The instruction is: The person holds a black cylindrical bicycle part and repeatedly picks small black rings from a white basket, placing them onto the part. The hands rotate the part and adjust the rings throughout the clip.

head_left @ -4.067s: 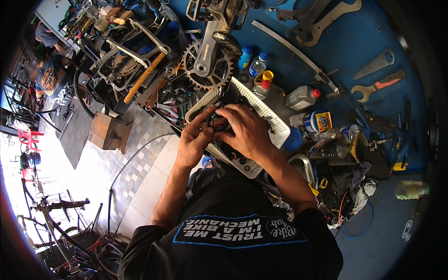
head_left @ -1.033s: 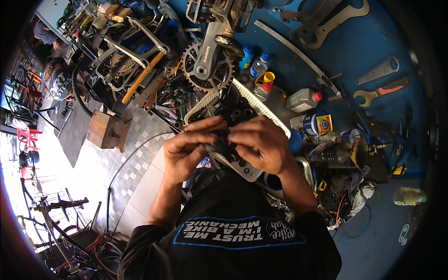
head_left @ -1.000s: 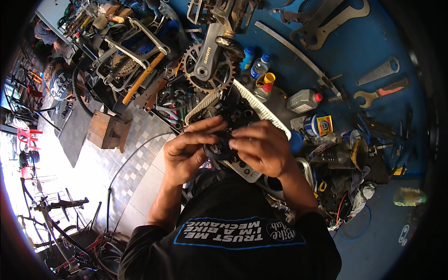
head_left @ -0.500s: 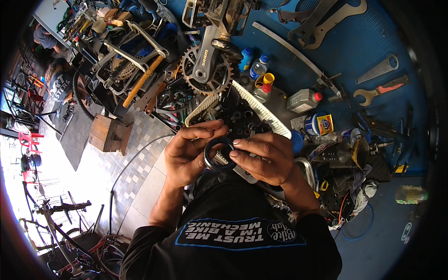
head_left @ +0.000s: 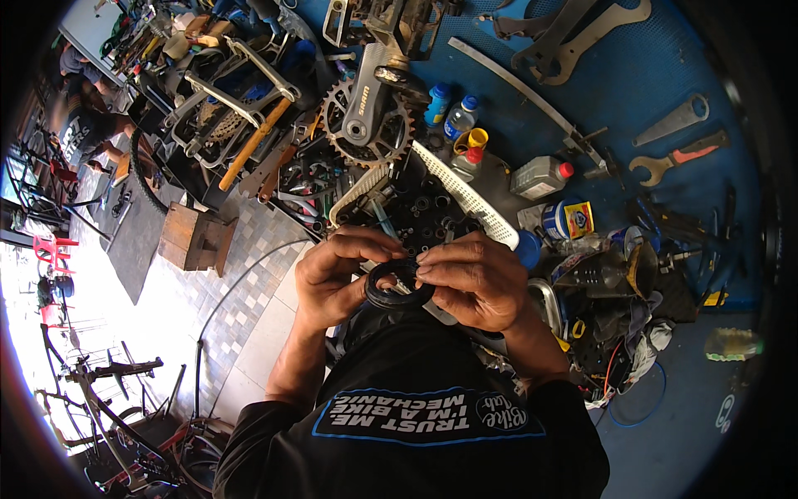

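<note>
A black ring (head_left: 389, 301), perhaps a bearing or a seal, is held in front of my dark shirt between both hands. My left hand (head_left: 331, 274) pinches its left side with thumb and fingers. On the opposite side, the fingertips of my right hand (head_left: 478, 283) press on the ring's upper right edge. Just beyond the hands lies a cream perforated basket (head_left: 470, 198) with several small dark ring-shaped parts (head_left: 422, 204) inside. A crank arm with a toothed chainring (head_left: 357, 129) stands past the basket's far left corner.
Bottles (head_left: 460, 123), a grey jug (head_left: 539, 179) and a blue-and-white tub (head_left: 565, 220) stand right of the basket. Wrenches (head_left: 677, 158) lie on the blue surface. A hammer (head_left: 249, 150) lies to the left, above a wooden box (head_left: 195, 237). Another person (head_left: 83, 125) works far left.
The ring has tilted, so its face shows flatter and its opening wider. My right fingers have shifted slightly along its edge. The person at far left has moved.
</note>
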A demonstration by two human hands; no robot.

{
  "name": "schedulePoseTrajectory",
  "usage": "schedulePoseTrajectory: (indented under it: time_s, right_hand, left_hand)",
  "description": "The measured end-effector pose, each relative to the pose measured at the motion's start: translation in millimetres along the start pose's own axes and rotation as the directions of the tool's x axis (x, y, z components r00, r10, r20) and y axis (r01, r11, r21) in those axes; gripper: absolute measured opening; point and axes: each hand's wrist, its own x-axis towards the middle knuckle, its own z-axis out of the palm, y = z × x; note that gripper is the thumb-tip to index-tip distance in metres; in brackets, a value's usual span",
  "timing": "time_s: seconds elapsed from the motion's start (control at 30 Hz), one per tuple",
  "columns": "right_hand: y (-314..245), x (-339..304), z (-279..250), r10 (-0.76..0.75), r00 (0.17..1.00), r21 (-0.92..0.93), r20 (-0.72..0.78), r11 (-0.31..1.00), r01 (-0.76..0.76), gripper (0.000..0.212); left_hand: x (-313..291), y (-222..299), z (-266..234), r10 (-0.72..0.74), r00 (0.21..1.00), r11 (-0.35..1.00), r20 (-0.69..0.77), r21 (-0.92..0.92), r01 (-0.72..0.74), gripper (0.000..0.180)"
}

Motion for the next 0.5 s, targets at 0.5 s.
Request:
schedulePoseTrajectory:
  time_s: [0.5]
  right_hand:
    - [-11.0,-2.3,-1.2,0.000,1.000,-0.005,0.020,1.000,0.000,0.044]
  left_hand:
    - [7.1,15.3,3.7,0.207,0.976,0.893,0.061,0.397,-0.214,0.023]
